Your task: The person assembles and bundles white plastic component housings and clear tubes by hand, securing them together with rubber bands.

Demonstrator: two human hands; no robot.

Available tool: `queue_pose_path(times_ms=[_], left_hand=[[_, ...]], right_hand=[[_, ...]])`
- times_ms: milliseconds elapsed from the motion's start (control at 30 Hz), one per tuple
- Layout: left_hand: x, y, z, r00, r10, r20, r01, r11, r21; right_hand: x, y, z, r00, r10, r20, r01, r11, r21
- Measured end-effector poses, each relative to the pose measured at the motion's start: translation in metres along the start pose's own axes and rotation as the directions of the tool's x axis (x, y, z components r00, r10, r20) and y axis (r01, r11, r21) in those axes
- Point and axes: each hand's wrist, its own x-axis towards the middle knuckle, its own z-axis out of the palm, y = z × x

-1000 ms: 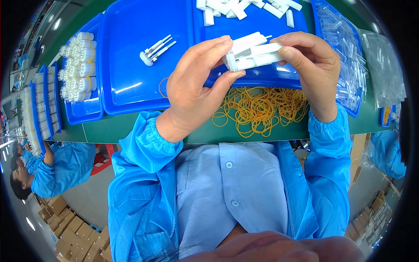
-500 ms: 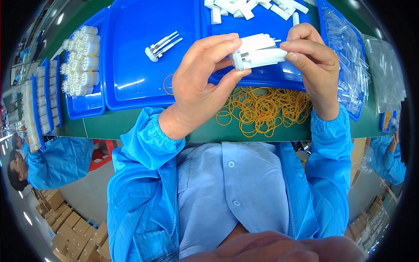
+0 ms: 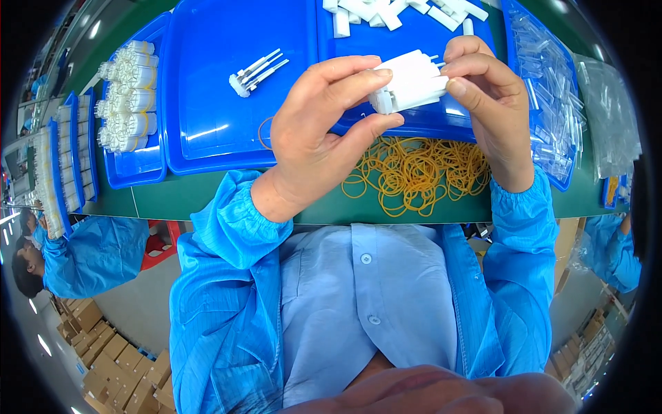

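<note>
Your left hand gripped the base of the white assembly, raised before you; at its right end, your right hand pinched a white sleeve between thumb and fingers. You seemed to be settling that sleeve among the others, which called for a steady base and a straight push.

Far left of the assembly stood banded white bundles; nearer left lay a bare-pronged piece. Beyond the assembly were loose sleeves; on the bench below it, tangled yellow bands; to its right, clear plastic tubes. Nothing visibly blocked the push.
</note>
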Motion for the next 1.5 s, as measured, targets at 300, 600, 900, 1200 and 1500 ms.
queue_pose_path(times_ms=[300,600,900,1200,1500], left_hand=[[-0.001,0.000,0.008,0.995,-0.065,-0.070,0.053,0.985,-0.165],[0.006,0.008,0.011,0.938,-0.346,-0.003,0.274,0.749,-0.604],[0.004,0.005,0.006,0.804,-0.584,0.108,0.463,0.503,-0.730],[0.006,0.008,0.013,0.842,-0.539,0.024,0.447,0.673,-0.589],[0.005,0.004,0.013,0.865,-0.499,0.053,0.435,0.695,-0.572]], right_hand=[[-0.003,0.000,0.008,0.998,-0.053,0.031,0.055,0.996,-0.071],[0.000,-0.001,0.011,0.972,-0.232,-0.020,0.219,0.939,-0.263],[-0.004,-0.030,-0.033,0.963,-0.268,-0.038,0.207,0.820,-0.533],[-0.068,-0.001,-0.153,0.975,-0.088,-0.202,-0.193,0.100,-0.976],[-0.068,0.010,-0.153,0.976,-0.100,-0.192,-0.177,0.148,-0.973]])
